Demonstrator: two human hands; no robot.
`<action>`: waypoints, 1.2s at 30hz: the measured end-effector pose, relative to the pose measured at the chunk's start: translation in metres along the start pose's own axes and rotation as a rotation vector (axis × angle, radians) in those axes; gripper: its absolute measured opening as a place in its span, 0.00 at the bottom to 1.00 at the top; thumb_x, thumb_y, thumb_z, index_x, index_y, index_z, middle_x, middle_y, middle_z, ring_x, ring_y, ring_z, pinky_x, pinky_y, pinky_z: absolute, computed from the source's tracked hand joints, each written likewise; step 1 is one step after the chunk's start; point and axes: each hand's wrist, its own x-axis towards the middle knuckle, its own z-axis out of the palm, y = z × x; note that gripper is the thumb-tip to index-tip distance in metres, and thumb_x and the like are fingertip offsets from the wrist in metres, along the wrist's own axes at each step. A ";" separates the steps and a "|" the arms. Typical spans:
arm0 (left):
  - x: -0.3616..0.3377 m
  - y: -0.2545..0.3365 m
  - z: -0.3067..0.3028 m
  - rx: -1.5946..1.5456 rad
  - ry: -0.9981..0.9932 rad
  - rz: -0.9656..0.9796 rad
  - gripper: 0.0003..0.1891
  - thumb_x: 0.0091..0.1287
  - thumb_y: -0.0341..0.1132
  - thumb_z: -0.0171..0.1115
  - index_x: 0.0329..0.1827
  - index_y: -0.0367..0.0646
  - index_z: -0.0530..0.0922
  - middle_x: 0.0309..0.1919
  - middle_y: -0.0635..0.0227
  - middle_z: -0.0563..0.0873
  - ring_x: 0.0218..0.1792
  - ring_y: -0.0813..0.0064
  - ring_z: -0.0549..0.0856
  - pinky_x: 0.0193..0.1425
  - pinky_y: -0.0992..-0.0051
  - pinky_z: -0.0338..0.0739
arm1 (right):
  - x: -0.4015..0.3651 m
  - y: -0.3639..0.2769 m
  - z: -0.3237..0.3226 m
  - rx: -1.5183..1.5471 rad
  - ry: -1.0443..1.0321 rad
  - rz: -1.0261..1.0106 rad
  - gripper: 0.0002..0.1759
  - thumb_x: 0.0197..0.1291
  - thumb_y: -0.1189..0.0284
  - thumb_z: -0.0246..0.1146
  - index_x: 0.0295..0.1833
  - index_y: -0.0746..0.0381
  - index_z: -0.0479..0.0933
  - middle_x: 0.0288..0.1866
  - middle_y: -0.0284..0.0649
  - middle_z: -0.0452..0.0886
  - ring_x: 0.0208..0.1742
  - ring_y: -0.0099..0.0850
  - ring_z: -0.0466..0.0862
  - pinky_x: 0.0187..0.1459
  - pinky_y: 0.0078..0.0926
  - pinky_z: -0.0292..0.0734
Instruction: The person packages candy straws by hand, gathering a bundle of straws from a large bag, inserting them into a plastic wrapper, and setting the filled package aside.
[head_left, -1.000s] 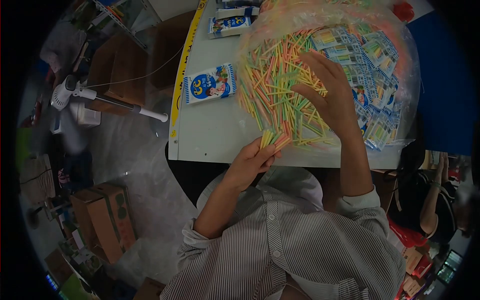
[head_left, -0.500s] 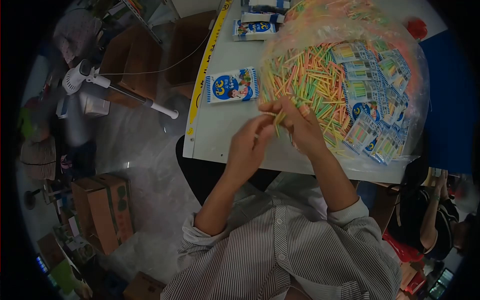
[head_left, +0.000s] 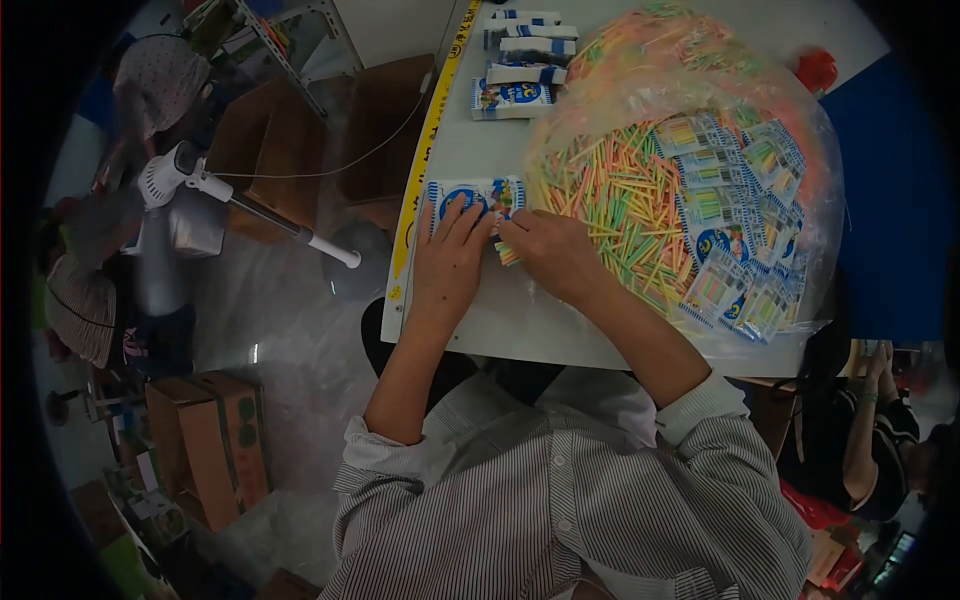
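My left hand (head_left: 449, 262) lies over a blue-and-white printed packet (head_left: 510, 190) near the table's left edge, its fingers spread flat on the lower part. Close beside it, my right hand (head_left: 556, 255) has its fingers pinched at the packet's lower right corner. A few pastel candy sticks (head_left: 508, 254) poke out beneath those fingers; how they sit against the packet is hidden. Right of the hands, a large clear plastic bag (head_left: 640, 100) holds a heap of loose pink, yellow and green candy sticks (head_left: 630, 190). Several filled packets (head_left: 715, 205) rest on the heap's right side.
More packets (head_left: 513, 98) are lined up at the table's back left. Yellow tape (head_left: 428, 150) runs along the left edge. A white pole-shaped device (head_left: 262, 207) with a cable stands beside the table, near cardboard boxes (head_left: 210, 440). Another person (head_left: 850, 440) sits at the right.
Both hands have moved from in front of the bag, where they held sticks together, left to the packet. My left hand has spread onto it; the right has brought sticks to its corner.
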 end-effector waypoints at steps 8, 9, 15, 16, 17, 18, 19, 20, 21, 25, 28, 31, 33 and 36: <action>0.005 -0.001 -0.017 -0.076 0.078 -0.049 0.09 0.56 0.27 0.54 0.39 0.44 0.76 0.41 0.68 0.79 0.50 0.70 0.75 0.61 0.61 0.56 | -0.016 -0.003 -0.024 0.206 0.062 0.229 0.11 0.47 0.73 0.61 0.39 0.61 0.73 0.29 0.39 0.75 0.26 0.32 0.77 0.24 0.24 0.71; 0.006 -0.001 -0.020 -0.075 0.080 -0.045 0.09 0.56 0.27 0.54 0.39 0.44 0.76 0.41 0.68 0.79 0.50 0.70 0.75 0.61 0.61 0.56 | -0.019 0.000 -0.027 0.242 0.134 0.255 0.11 0.49 0.71 0.62 0.39 0.62 0.74 0.28 0.40 0.75 0.25 0.32 0.77 0.23 0.23 0.71; 0.022 0.022 -0.058 -0.629 0.130 -0.499 0.05 0.58 0.30 0.57 0.35 0.39 0.75 0.30 0.64 0.81 0.30 0.76 0.80 0.36 0.79 0.74 | -0.015 -0.002 -0.069 0.610 0.139 0.746 0.10 0.52 0.70 0.62 0.36 0.65 0.76 0.26 0.34 0.76 0.27 0.21 0.75 0.27 0.18 0.69; 0.024 0.026 -0.065 -0.726 0.024 -0.500 0.06 0.58 0.31 0.58 0.34 0.38 0.75 0.28 0.64 0.80 0.28 0.78 0.80 0.31 0.81 0.73 | -0.014 -0.001 -0.075 0.605 0.146 0.755 0.10 0.52 0.70 0.62 0.36 0.65 0.76 0.26 0.34 0.76 0.27 0.21 0.75 0.27 0.18 0.69; 0.025 0.031 -0.068 -0.824 -0.084 -0.500 0.06 0.57 0.31 0.59 0.33 0.37 0.75 0.26 0.65 0.80 0.26 0.80 0.80 0.26 0.83 0.72 | -0.014 0.002 -0.081 0.735 0.108 0.796 0.10 0.52 0.70 0.61 0.36 0.65 0.76 0.27 0.33 0.76 0.28 0.19 0.74 0.28 0.17 0.69; 0.025 0.036 -0.070 -0.830 -0.094 -0.492 0.06 0.57 0.31 0.59 0.33 0.37 0.75 0.26 0.65 0.80 0.26 0.80 0.80 0.26 0.83 0.72 | -0.016 0.005 -0.084 0.865 0.069 0.836 0.10 0.52 0.70 0.61 0.36 0.66 0.76 0.28 0.32 0.77 0.28 0.18 0.74 0.29 0.17 0.69; 0.025 0.041 -0.070 -0.862 -0.144 -0.502 0.07 0.57 0.31 0.59 0.34 0.37 0.75 0.27 0.65 0.80 0.27 0.81 0.79 0.27 0.83 0.72 | -0.020 0.010 -0.088 0.911 -0.073 0.788 0.10 0.51 0.70 0.62 0.36 0.66 0.77 0.29 0.33 0.77 0.29 0.18 0.74 0.32 0.17 0.69; 0.024 0.045 -0.070 -0.892 -0.192 -0.513 0.07 0.56 0.30 0.59 0.34 0.37 0.75 0.27 0.66 0.80 0.29 0.83 0.79 0.28 0.82 0.72 | -0.024 0.010 -0.092 0.907 -0.066 0.797 0.10 0.51 0.70 0.62 0.36 0.66 0.77 0.29 0.33 0.77 0.29 0.18 0.74 0.32 0.17 0.69; 0.024 0.049 -0.067 -0.895 -0.198 -0.509 0.07 0.56 0.30 0.59 0.34 0.37 0.75 0.27 0.66 0.80 0.29 0.83 0.79 0.28 0.82 0.72 | -0.028 0.008 -0.095 0.909 -0.163 0.865 0.10 0.50 0.71 0.63 0.35 0.66 0.77 0.30 0.33 0.77 0.31 0.18 0.74 0.33 0.18 0.69; 0.015 0.064 -0.050 -0.569 0.204 -0.265 0.08 0.56 0.27 0.59 0.35 0.36 0.70 0.28 0.64 0.77 0.29 0.81 0.77 0.28 0.81 0.71 | -0.048 0.003 -0.095 0.767 -0.125 0.910 0.09 0.46 0.72 0.66 0.33 0.65 0.77 0.31 0.33 0.77 0.31 0.20 0.74 0.32 0.21 0.69; 0.000 0.087 -0.050 -0.499 0.271 -0.250 0.09 0.55 0.26 0.58 0.35 0.36 0.67 0.28 0.65 0.74 0.29 0.79 0.75 0.29 0.80 0.71 | -0.056 -0.003 -0.096 0.588 0.015 0.727 0.15 0.42 0.67 0.68 0.28 0.66 0.73 0.22 0.39 0.71 0.23 0.28 0.72 0.24 0.26 0.65; -0.006 0.118 -0.042 -0.850 0.062 -0.449 0.11 0.55 0.26 0.58 0.35 0.37 0.64 0.28 0.66 0.73 0.30 0.79 0.75 0.30 0.80 0.71 | -0.060 -0.011 -0.095 0.454 0.006 0.651 0.14 0.38 0.71 0.69 0.28 0.66 0.72 0.26 0.41 0.71 0.25 0.36 0.74 0.25 0.29 0.67; -0.008 0.127 -0.033 -1.007 0.002 -0.572 0.11 0.55 0.27 0.58 0.35 0.38 0.64 0.28 0.66 0.73 0.30 0.80 0.75 0.30 0.81 0.71 | -0.061 -0.019 -0.092 0.365 0.039 0.592 0.13 0.37 0.73 0.68 0.28 0.66 0.71 0.25 0.41 0.70 0.25 0.35 0.74 0.25 0.28 0.67; -0.013 0.128 -0.025 -1.287 0.039 -0.791 0.12 0.57 0.27 0.57 0.39 0.38 0.63 0.28 0.67 0.74 0.29 0.82 0.75 0.30 0.82 0.71 | -0.067 -0.031 -0.087 0.269 0.037 0.498 0.12 0.35 0.77 0.67 0.27 0.65 0.70 0.24 0.40 0.69 0.24 0.36 0.74 0.24 0.27 0.67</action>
